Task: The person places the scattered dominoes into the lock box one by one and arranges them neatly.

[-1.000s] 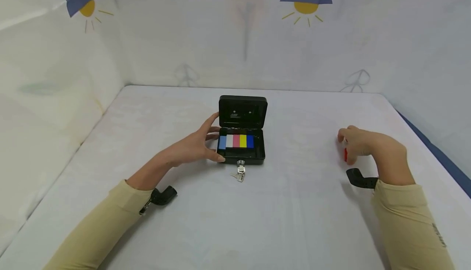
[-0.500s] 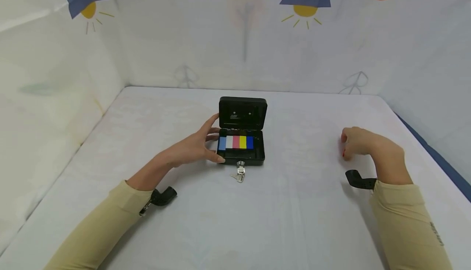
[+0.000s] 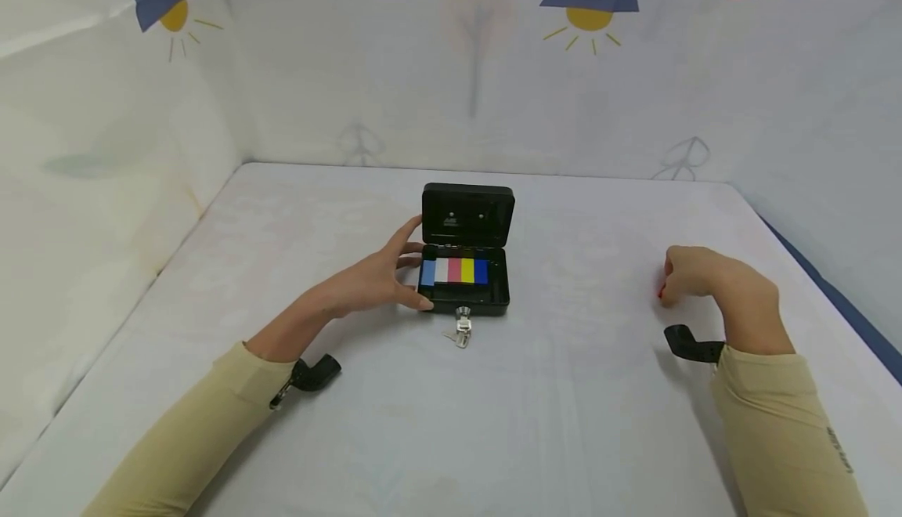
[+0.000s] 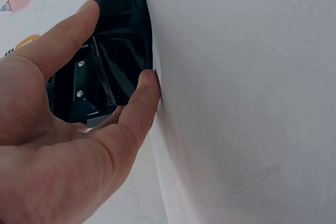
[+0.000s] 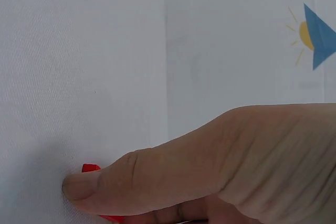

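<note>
A black cash box stands on the white table with its lid raised. In it lies a row of coloured blocks: light blue, white, pink, yellow and dark blue. My left hand holds the box by its left side, thumb at the front corner and fingers along the side towards the lid. Far off to the right, my right hand pinches a small red block low over the table. Only bits of red show past the thumb; its full shape is hidden.
A silver lock with keys hangs at the front of the box and lies on the table. White sheeting with printed lamps rises behind and to the left. Black wrist cameras sit at both cuffs.
My right hand's fingers have drawn together over the red block, so less of it shows. That hand has shifted only slightly. The left hand and the box stay put.
</note>
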The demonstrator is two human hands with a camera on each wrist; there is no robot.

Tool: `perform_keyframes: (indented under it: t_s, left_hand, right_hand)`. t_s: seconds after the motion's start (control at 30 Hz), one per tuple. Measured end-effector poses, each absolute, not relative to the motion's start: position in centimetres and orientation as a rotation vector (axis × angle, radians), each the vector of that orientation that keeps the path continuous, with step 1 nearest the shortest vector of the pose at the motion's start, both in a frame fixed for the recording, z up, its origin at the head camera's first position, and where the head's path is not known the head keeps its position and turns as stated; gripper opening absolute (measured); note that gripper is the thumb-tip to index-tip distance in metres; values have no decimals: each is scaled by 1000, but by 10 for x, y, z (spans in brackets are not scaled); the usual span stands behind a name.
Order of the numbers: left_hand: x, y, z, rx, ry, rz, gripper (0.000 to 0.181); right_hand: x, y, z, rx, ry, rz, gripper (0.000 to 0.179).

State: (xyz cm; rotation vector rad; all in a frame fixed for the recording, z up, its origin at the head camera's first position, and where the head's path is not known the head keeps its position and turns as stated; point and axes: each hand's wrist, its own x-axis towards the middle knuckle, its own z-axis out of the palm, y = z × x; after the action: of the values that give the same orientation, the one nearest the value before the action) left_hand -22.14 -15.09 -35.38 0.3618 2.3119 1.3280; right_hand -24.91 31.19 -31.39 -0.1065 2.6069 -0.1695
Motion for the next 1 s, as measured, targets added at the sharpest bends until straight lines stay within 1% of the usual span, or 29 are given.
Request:
perform_keyframes:
  t_s: [0.33,0.63,0.87,1.0]
  left_hand:
    - [-221,-152,-355,361,2314,1331,126]
    - [-220,-152,-354,366,2302,1342,127]
    - [-221,-152,-356,338,2308,1345,127]
    - [-221,-153,-355,348,2309,1337,128]
  right_hand:
    - [-250,312,-315,-116,2624,-185,24]
    - [-251,308,-314,-181,2661,-202,28]
    - [-254,301,-316,-227,2711,-253,40]
    - [-255,294,-318,-309,2752,-311,41]
